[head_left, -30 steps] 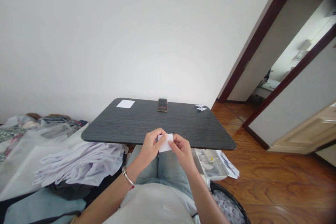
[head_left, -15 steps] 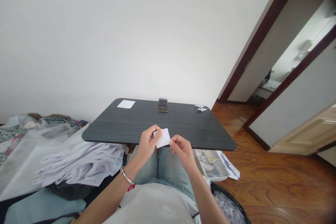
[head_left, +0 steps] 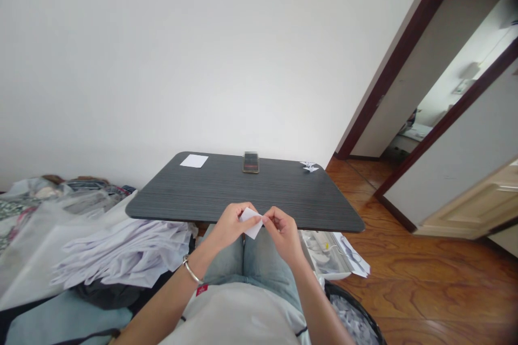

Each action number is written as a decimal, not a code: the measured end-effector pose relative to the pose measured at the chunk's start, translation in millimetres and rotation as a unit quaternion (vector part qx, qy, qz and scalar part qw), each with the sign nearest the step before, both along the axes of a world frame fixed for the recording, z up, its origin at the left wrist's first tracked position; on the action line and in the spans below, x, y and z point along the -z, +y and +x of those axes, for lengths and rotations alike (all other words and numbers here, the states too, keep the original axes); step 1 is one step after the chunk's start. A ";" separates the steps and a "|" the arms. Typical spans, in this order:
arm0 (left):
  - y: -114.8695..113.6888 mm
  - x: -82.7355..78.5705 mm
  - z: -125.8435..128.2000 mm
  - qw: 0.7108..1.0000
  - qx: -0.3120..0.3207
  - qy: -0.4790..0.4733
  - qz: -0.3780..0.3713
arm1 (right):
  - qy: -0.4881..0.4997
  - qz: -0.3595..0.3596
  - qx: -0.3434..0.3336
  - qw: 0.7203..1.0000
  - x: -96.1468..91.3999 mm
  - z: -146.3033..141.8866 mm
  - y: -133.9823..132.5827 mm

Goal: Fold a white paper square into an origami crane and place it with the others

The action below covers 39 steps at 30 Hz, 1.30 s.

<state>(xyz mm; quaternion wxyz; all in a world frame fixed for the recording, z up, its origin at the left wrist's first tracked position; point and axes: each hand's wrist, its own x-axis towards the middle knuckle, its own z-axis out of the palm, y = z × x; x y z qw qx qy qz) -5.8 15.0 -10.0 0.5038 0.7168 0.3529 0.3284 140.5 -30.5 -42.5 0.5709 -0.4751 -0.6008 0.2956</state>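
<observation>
A small folded piece of white paper (head_left: 251,230) is held just over the near edge of the dark table (head_left: 226,188). My left hand (head_left: 234,223) grips it from the left, its thumb lying across the paper toward the right corner. At that corner my right hand (head_left: 280,228) pinches the paper between thumb and forefinger, so both thumbs nearly meet. The remaining fingers of my right hand are curled.
White paper sheets (head_left: 195,160) lie at the table's back left, a phone (head_left: 251,162) at the back middle, folded paper shapes (head_left: 310,167) at the back right. White cloth (head_left: 125,253) is heaped at left; an open box (head_left: 327,255) and a bin (head_left: 354,315) stand at right.
My left thumb has slid right across the paper to its right corner, beside my right fingertips. The paper has dropped slightly and turned a little. My right hand has barely moved.
</observation>
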 end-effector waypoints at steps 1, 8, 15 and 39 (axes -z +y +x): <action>-0.1 -0.3 -0.4 1.000 0.003 0.001 -0.004 | -0.011 0.005 -0.001 1.000 -0.2 -0.1 -0.3; 5.2 0.4 -10.1 0.999 0.024 -0.013 -0.023 | -0.003 0.011 -0.006 1.000 -2.8 2.4 -1.2; 7.8 -1.6 -20.1 0.997 0.030 -0.042 -0.048 | 0.009 0.002 0.001 1.000 -6.9 7.3 -2.7; 4.3 7.4 -11.0 0.996 0.053 -0.037 -0.054 | 0.048 -0.052 -0.011 0.997 3.0 3.8 2.8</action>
